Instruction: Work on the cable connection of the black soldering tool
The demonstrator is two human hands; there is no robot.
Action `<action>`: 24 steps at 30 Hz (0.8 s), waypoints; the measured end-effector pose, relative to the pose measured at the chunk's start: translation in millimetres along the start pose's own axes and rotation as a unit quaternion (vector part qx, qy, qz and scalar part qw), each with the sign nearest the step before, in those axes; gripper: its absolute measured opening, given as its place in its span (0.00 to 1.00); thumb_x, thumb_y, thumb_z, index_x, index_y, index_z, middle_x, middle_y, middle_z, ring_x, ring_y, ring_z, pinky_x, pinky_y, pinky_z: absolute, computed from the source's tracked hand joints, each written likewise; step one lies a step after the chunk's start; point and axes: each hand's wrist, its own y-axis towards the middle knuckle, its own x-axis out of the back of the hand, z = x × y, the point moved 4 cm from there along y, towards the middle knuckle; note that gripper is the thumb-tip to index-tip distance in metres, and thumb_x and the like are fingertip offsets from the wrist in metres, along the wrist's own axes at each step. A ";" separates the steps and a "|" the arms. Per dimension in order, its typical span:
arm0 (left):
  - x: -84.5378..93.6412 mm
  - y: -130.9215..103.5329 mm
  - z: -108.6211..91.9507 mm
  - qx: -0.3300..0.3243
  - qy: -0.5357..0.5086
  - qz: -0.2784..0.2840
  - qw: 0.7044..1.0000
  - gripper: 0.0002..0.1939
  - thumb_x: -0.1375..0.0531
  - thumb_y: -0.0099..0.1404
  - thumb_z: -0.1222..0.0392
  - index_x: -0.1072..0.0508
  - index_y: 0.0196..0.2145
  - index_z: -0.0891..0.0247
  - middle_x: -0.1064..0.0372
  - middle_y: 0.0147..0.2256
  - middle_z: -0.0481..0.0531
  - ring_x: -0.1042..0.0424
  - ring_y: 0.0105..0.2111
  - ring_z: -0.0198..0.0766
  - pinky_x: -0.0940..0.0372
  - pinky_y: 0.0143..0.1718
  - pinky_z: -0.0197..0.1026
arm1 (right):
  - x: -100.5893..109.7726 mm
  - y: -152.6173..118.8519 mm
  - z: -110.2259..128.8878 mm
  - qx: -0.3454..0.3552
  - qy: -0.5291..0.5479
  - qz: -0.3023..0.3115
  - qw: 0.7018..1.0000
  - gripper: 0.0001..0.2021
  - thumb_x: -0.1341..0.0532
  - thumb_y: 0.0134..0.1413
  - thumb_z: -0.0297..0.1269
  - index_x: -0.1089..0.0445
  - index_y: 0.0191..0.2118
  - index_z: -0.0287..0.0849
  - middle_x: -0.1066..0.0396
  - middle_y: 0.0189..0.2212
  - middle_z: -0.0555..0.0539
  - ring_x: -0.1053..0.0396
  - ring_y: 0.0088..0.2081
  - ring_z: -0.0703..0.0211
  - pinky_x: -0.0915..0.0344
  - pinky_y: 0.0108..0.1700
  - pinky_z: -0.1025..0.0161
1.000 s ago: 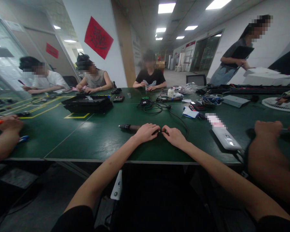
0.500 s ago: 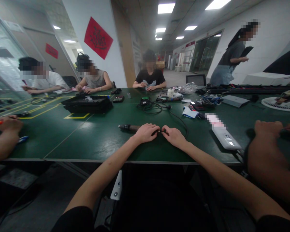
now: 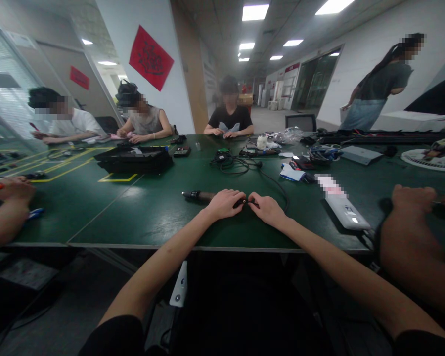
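Observation:
My left hand (image 3: pixel 226 203) is closed round the end of a small dark part (image 3: pixel 244 201) with a brassy spot on it. From the right, my right hand (image 3: pixel 266 208) pinches at the same spot, its fingertips nearly touching the left ones; what it grips is too small to make out. A dark cylindrical tool (image 3: pixel 197 196) with a metal tip lies on the green table (image 3: pixel 133 217), its right end hidden behind my left hand. Beyond my hands lies a coiled black cable (image 3: pixel 233 168).
A black tray (image 3: pixel 135 159) stands at the left, a white device (image 3: pixel 344 210) lies at the right. Other people's hands (image 3: pixel 13 190) (image 3: pixel 411 198) rest at both sides. Cables (image 3: pixel 324 154), a grey box (image 3: pixel 361 155) and a blue-white packet (image 3: pixel 292 172) lie farther back.
The walking person at the back right has moved farther right. The hands of the person across the table have shifted slightly. My hands have hardly moved.

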 end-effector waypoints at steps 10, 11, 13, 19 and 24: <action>-1.2 -0.8 0.3 -0.011 -0.004 0.001 1.000 0.12 0.43 0.75 0.55 0.30 0.53 0.57 0.25 0.46 0.53 0.25 0.47 0.44 0.35 0.50 0.47 | -1.7 0.2 -0.7 0.002 -0.002 -0.006 1.000 0.09 0.42 0.72 0.40 0.30 0.52 0.46 0.23 0.35 0.47 0.28 0.34 0.57 0.44 0.36 0.64; -1.5 -0.8 0.4 -0.011 -0.003 0.003 1.000 0.11 0.44 0.75 0.55 0.30 0.52 0.57 0.25 0.45 0.53 0.25 0.47 0.44 0.35 0.49 0.46 | -1.7 0.3 -0.9 0.003 -0.002 -0.007 1.000 0.09 0.42 0.72 0.40 0.30 0.51 0.46 0.23 0.35 0.48 0.28 0.33 0.57 0.44 0.36 0.65; -1.5 -0.8 1.3 0.000 -0.003 0.002 1.000 0.11 0.44 0.76 0.53 0.30 0.51 0.57 0.25 0.44 0.52 0.25 0.46 0.44 0.35 0.49 0.46 | -1.8 0.4 -1.1 0.006 0.000 -0.008 1.000 0.08 0.42 0.72 0.40 0.30 0.51 0.46 0.23 0.35 0.48 0.28 0.33 0.58 0.45 0.35 0.65; -1.4 -0.4 0.6 -0.014 0.003 0.009 1.000 0.12 0.45 0.76 0.54 0.30 0.53 0.57 0.25 0.46 0.53 0.26 0.47 0.44 0.35 0.50 0.46 | -2.0 0.5 -1.1 0.006 -0.006 -0.010 1.000 0.08 0.42 0.72 0.40 0.30 0.51 0.47 0.23 0.34 0.48 0.28 0.33 0.58 0.45 0.35 0.65; -1.8 -0.2 1.7 0.003 0.003 0.003 1.000 0.12 0.44 0.76 0.51 0.30 0.52 0.57 0.25 0.44 0.53 0.25 0.46 0.45 0.35 0.49 0.47 | -1.2 0.5 -0.6 0.007 0.002 -0.006 1.000 0.08 0.42 0.72 0.40 0.30 0.51 0.47 0.23 0.35 0.47 0.28 0.33 0.58 0.45 0.35 0.65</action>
